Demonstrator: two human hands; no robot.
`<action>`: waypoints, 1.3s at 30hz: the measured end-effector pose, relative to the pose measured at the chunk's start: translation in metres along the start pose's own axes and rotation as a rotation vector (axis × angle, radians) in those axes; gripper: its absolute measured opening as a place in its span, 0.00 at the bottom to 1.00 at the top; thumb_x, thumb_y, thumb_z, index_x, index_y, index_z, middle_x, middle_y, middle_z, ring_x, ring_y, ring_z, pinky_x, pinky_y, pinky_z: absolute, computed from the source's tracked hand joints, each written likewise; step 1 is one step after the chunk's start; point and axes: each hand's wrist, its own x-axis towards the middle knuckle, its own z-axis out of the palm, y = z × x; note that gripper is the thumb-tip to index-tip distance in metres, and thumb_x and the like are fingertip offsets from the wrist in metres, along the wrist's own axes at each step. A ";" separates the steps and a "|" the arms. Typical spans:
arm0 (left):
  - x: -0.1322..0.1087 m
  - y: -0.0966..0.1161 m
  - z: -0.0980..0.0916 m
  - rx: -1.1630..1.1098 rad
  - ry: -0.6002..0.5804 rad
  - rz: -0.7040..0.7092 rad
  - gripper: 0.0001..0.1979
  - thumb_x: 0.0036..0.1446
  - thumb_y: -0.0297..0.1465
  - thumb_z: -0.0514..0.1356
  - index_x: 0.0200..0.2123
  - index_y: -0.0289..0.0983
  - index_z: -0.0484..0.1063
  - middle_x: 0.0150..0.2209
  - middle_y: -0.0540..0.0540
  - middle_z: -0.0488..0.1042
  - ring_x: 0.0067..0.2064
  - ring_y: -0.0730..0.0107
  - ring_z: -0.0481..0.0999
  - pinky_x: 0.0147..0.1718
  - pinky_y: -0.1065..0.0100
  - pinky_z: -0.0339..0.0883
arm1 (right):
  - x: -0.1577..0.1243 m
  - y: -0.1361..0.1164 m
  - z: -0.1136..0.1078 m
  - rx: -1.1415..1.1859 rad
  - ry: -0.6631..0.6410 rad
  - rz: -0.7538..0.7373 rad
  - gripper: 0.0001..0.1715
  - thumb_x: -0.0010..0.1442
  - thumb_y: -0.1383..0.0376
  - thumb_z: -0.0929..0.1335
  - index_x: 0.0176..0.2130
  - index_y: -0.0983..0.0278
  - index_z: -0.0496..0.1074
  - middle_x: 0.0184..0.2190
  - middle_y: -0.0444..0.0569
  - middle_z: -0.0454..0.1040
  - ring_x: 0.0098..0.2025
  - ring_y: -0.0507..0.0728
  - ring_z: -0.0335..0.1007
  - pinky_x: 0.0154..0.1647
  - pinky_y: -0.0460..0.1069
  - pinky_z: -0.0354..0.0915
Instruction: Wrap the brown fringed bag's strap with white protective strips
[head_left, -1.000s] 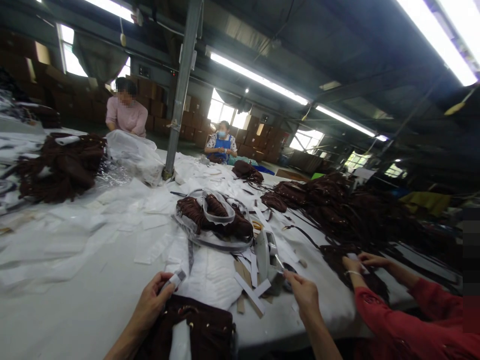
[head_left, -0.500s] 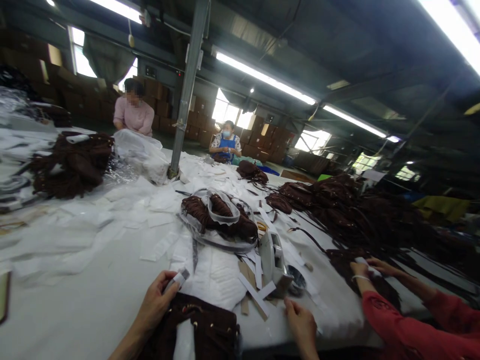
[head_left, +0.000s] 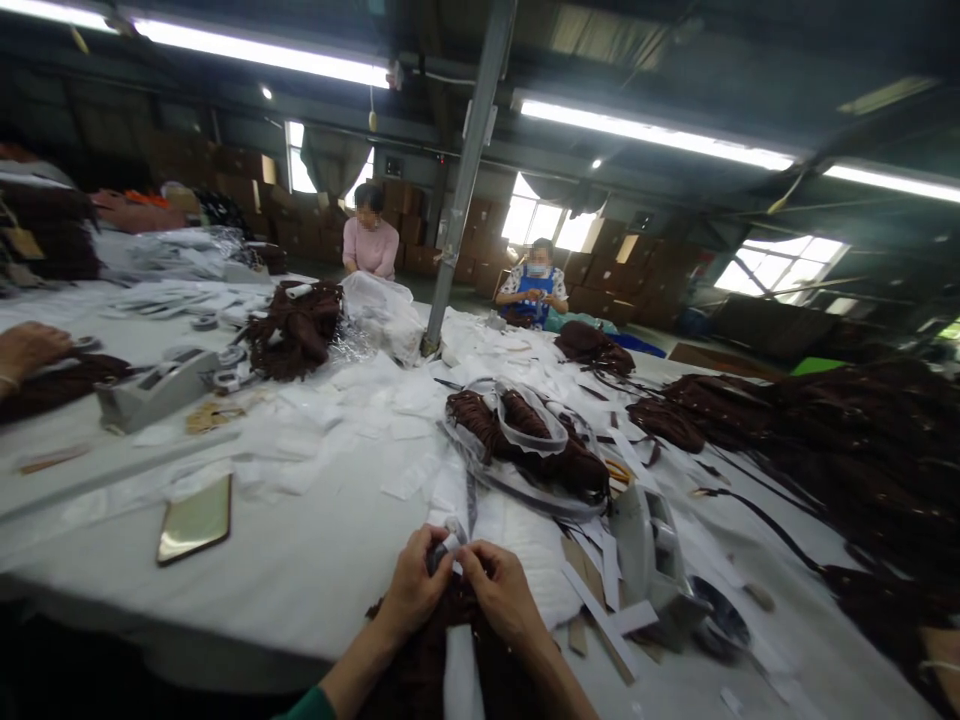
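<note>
At the table's near edge lies a dark brown bag (head_left: 420,670), partly hidden under my forearms, with a white wrapped strip (head_left: 463,672) down its front. My left hand (head_left: 414,588) is closed round the bag's handle (head_left: 451,543), which has a white wrapping on it. Right beside it, the fingers of my right hand (head_left: 501,592) are pinched together at that wrapping. What sits between those fingertips is too small to make out. A grey tape dispenser (head_left: 651,560) stands to the right of my hands.
Ahead lies a brown fringed bundle (head_left: 525,430) in clear plastic. Card strips (head_left: 600,610) lie beside the dispenser; a phone (head_left: 195,520) is at left. Brown bags (head_left: 862,450) are piled right. A co-worker's hand (head_left: 34,350) shows far left; two people sit beyond a post (head_left: 469,180).
My right hand has moved left from beside the tape dispenser to the handle in my left hand. The view has swung left, bringing in the phone and another dispenser.
</note>
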 end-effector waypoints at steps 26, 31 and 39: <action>-0.008 -0.005 0.004 -0.047 0.052 0.005 0.26 0.54 0.26 0.56 0.56 0.37 0.54 0.32 0.51 0.69 0.33 0.69 0.71 0.38 0.66 0.65 | 0.020 0.037 0.021 0.085 0.060 0.344 0.34 0.46 0.39 0.68 0.14 0.64 0.62 0.10 0.41 0.58 0.15 0.48 0.52 0.16 0.45 0.46; -0.006 0.001 0.003 -0.090 0.062 -0.028 0.26 0.53 0.25 0.56 0.55 0.37 0.54 0.28 0.54 0.66 0.29 0.73 0.68 0.32 0.70 0.62 | 0.014 0.040 0.015 0.402 -0.037 0.357 0.31 0.41 0.41 0.72 0.17 0.66 0.66 0.11 0.40 0.61 0.15 0.46 0.51 0.17 0.44 0.47; -0.005 0.003 0.004 -0.112 0.079 -0.057 0.25 0.53 0.26 0.56 0.54 0.37 0.54 0.28 0.54 0.66 0.28 0.73 0.67 0.31 0.70 0.61 | 0.011 0.031 0.018 0.354 0.143 0.375 0.27 0.43 0.48 0.74 0.30 0.68 0.70 0.13 0.40 0.66 0.15 0.48 0.57 0.16 0.43 0.53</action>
